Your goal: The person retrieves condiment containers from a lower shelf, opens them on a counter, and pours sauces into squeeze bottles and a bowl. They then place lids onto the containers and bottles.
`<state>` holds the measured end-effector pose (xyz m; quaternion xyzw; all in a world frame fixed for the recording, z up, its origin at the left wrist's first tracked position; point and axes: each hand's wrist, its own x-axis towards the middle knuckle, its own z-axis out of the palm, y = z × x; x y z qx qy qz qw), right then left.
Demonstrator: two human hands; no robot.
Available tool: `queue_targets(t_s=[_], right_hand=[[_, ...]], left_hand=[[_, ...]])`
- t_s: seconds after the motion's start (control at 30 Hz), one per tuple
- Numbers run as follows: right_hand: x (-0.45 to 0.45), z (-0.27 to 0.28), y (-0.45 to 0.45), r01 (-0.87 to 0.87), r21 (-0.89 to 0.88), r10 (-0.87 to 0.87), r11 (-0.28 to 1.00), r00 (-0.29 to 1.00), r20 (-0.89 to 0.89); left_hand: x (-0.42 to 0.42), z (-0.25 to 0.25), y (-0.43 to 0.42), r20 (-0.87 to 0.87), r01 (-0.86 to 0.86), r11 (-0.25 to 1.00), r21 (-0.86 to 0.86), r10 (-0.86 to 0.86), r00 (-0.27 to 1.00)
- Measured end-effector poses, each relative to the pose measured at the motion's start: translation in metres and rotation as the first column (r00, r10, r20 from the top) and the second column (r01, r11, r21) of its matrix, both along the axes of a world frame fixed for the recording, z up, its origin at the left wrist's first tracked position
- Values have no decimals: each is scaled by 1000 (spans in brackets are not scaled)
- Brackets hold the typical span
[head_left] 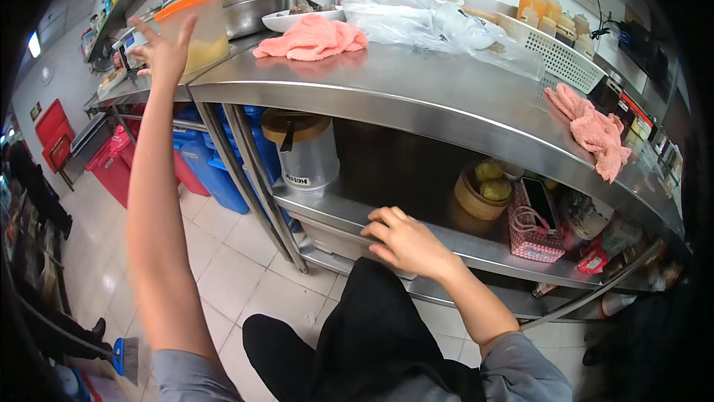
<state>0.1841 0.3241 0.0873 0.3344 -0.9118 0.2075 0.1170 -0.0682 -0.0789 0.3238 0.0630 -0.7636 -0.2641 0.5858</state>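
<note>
My left hand (pixel 165 52) is raised at the far left of the steel counter, fingers spread. It is in front of a clear plastic tub (pixel 204 49) with an orange rim and pale yellowish contents; whether it touches the tub I cannot tell. Lower down, my right hand (pixel 407 242) hovers by the front edge of the under-counter shelf (pixel 439 232), its fingers loosely bent and apart, with nothing visible in them. Beneath that shelf is a pale, long bin (pixel 327 238). On the shelf stand a clear lidded container (pixel 309 160) and a round wooden bowl (pixel 480 201) holding green-yellow produce.
Pink cloths (pixel 312 37) lie on the steel counter (pixel 416 97), another cloth (pixel 595 130) at its right edge. Metal bowls (pixel 260 4), plastic bags (pixel 401 30) and a white basket of bottles (pixel 558 49) line the back. Blue bins (pixel 208 168) and a broom (pixel 126 357) are left.
</note>
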Motion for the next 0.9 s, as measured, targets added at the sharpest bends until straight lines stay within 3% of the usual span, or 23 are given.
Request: queue_targets(t_s=[0.07, 0.13, 0.2, 0.27, 0.33, 0.37, 0.47, 0.53, 0.67, 0.7, 0.8, 0.83, 0.9], right_hand=[[-13, 12, -7, -7, -77, 4, 997, 999, -42], [-30, 27, -25, -9, -227, -29, 974, 986, -164], [-60, 37, -51, -34, -314, -49, 949, 966, -253], [-83, 48, -84, -96, -378, -49, 921, 934, -355], [-111, 46, -113, -98, -392, -87, 915, 900, -428], [-121, 47, -121, -100, -397, -105, 912, 880, -463], [-136, 57, -127, -80, -404, -12, 911, 975, -222], [-132, 57, -129, -131, -503, -2, 854, 967, -255], [-105, 63, -119, -231, -593, -6, 772, 929, -370], [-98, 65, -113, -268, -580, -6, 769, 904, -427], [-75, 67, -98, -355, -603, -15, 714, 853, -521], [-66, 69, -93, -371, -617, -12, 694, 851, -526], [-40, 67, -81, -364, -681, -3, 636, 881, -473]], left_hand=[[61, -26, 25, -262, 171, 985, -24, -172, 950], [104, -76, 53, -543, 361, 918, -166, -391, 743], [125, -150, 77, -546, 428, 898, -102, -410, 730], [127, -218, 82, -320, 304, 858, -414, -450, 834], [136, -239, 118, -13, 472, 836, -280, -494, 869], [131, -241, 132, -13, 481, 854, -201, -493, 870], [107, -245, 156, 44, 561, 828, -1, -560, 827], [93, -244, 165, 53, 559, 824, 90, -565, 824], [52, -257, 181, -199, 530, 841, 110, -504, 840], [48, -259, 180, -193, 606, 773, 186, -576, 795], [40, -268, 179, -111, 627, 777, 53, -620, 777], [55, -255, 185, -128, 648, 737, 192, -636, 761], [51, -257, 184, -89, 582, 806, 112, -575, 813]])
